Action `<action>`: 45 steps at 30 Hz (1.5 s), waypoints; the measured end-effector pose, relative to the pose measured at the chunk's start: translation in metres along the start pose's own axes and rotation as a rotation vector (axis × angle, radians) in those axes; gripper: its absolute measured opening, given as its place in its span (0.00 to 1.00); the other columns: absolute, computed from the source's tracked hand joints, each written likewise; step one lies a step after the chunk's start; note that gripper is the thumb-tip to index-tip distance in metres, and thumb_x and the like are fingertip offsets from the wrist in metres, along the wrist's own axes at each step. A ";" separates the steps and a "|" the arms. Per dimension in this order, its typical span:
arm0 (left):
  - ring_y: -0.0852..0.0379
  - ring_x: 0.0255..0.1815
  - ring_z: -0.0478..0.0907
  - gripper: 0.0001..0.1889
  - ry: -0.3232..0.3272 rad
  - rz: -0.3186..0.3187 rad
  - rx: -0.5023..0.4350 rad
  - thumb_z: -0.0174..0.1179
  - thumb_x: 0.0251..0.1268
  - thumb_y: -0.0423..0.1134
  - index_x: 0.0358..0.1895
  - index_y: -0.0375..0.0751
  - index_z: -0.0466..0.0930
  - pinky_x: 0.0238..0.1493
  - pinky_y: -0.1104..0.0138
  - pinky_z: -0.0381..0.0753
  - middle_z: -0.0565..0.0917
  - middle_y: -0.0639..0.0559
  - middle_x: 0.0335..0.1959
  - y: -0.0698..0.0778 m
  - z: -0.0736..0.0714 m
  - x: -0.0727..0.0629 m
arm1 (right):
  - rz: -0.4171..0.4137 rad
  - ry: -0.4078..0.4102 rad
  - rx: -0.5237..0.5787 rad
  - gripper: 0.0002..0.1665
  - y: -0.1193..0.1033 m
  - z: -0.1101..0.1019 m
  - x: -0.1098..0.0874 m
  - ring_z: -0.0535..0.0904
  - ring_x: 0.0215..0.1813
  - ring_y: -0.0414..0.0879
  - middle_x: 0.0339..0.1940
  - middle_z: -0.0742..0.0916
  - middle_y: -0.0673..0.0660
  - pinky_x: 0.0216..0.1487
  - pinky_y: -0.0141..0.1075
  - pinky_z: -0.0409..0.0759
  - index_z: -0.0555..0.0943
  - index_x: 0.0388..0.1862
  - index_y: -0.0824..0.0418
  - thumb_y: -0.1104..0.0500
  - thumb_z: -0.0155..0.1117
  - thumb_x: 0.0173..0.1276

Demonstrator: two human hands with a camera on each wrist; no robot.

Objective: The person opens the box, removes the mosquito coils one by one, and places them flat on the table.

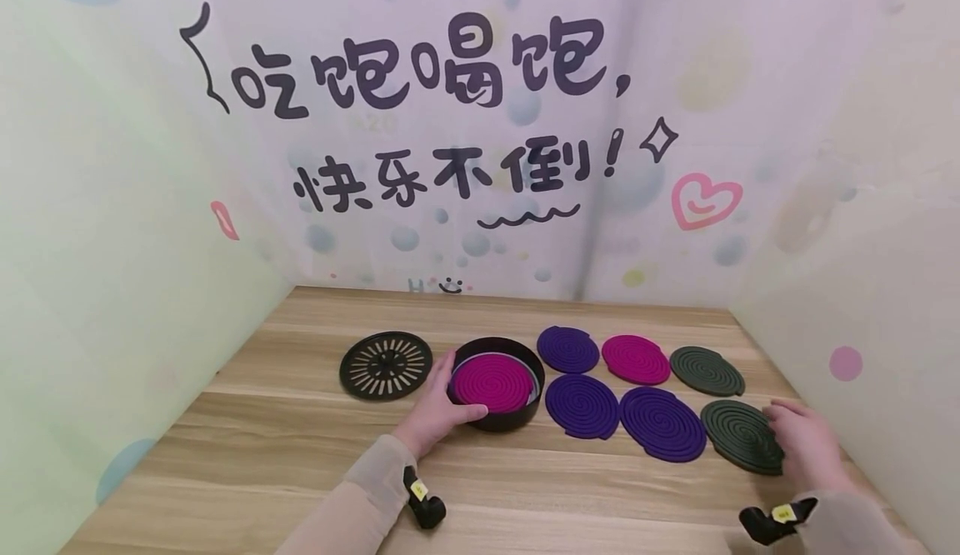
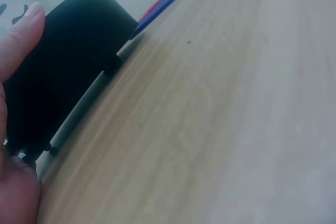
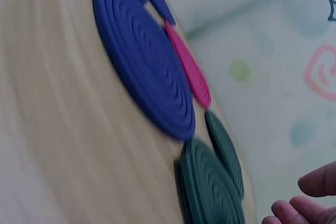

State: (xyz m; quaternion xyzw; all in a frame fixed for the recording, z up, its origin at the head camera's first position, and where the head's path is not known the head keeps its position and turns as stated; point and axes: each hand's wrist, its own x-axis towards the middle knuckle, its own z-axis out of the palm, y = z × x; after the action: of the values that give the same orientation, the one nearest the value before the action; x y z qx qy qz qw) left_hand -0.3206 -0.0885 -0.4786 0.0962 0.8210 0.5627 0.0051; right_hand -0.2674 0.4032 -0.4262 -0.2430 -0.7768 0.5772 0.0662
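Note:
My left hand [image 1: 431, 413] grips a round black tin [image 1: 501, 423], thumb on the near rim and fingers at its left side. Inside the tin lies a pink mosquito coil [image 1: 492, 382], with a pale rim showing around it. In the left wrist view the tin's dark wall [image 2: 73, 56] stands beside the thumb. At the right edge of the near green coil [image 1: 741, 432] is my right hand [image 1: 810, 451]. Its thumb and fingers [image 3: 317, 179] are apart in the right wrist view, nothing between them, close to that green coil [image 3: 210, 192].
Left of the tin lies a black slotted lid [image 1: 387, 361]. Two rows of coils spread to the right: purple ones [image 1: 582, 405], a pink one [image 1: 636, 359] and another green one [image 1: 707, 370]. A printed cloth [image 1: 480, 255] hangs behind the wooden table [image 1: 247, 455], with pale walls either side.

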 end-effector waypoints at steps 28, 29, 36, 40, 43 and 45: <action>0.40 0.76 0.40 0.63 -0.002 0.011 -0.006 0.78 0.40 0.53 0.78 0.46 0.43 0.71 0.44 0.48 0.46 0.43 0.77 -0.003 0.000 0.000 | -0.244 -0.415 0.132 0.23 -0.098 0.214 -0.057 0.72 0.61 0.63 0.60 0.76 0.72 0.64 0.52 0.68 0.69 0.63 0.74 0.65 0.52 0.71; 0.40 0.76 0.40 0.63 -0.002 0.013 -0.008 0.78 0.41 0.53 0.78 0.46 0.43 0.71 0.44 0.48 0.46 0.43 0.77 -0.002 0.000 0.000 | -0.245 -0.420 0.136 0.23 -0.099 0.220 -0.058 0.72 0.60 0.64 0.59 0.76 0.72 0.64 0.52 0.68 0.69 0.62 0.74 0.65 0.52 0.71; 0.40 0.76 0.41 0.62 0.001 0.024 -0.009 0.77 0.42 0.52 0.78 0.44 0.44 0.71 0.45 0.48 0.47 0.42 0.77 -0.001 0.000 0.000 | -0.224 -0.472 0.185 0.22 -0.102 0.252 -0.064 0.72 0.62 0.66 0.60 0.76 0.73 0.64 0.52 0.68 0.69 0.61 0.75 0.67 0.52 0.71; 0.40 0.76 0.42 0.62 0.004 0.025 -0.010 0.77 0.42 0.52 0.77 0.43 0.44 0.71 0.45 0.48 0.47 0.41 0.77 -0.001 0.000 0.001 | -0.215 -0.488 0.184 0.23 -0.103 0.265 -0.065 0.70 0.64 0.66 0.62 0.74 0.74 0.66 0.52 0.67 0.68 0.63 0.75 0.66 0.52 0.72; 0.40 0.76 0.42 0.62 0.004 0.024 -0.012 0.77 0.42 0.51 0.77 0.42 0.44 0.72 0.45 0.47 0.47 0.41 0.77 -0.001 0.001 0.001 | -0.212 -0.484 0.180 0.23 -0.102 0.272 -0.064 0.71 0.63 0.65 0.61 0.75 0.73 0.65 0.52 0.67 0.69 0.62 0.74 0.65 0.52 0.71; 0.40 0.76 0.41 0.62 0.004 0.022 -0.009 0.77 0.42 0.51 0.78 0.42 0.44 0.72 0.45 0.47 0.47 0.41 0.77 -0.002 0.001 0.001 | -0.214 -0.472 0.172 0.22 -0.102 0.277 -0.064 0.72 0.61 0.64 0.59 0.76 0.72 0.64 0.51 0.68 0.70 0.61 0.74 0.65 0.53 0.71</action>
State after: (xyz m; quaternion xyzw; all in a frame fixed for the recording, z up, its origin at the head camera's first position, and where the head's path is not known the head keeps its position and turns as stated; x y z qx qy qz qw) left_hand -0.3218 -0.0885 -0.4805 0.1038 0.8174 0.5667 -0.0021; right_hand -0.3486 0.1131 -0.4105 -0.0115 -0.7402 0.6714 -0.0356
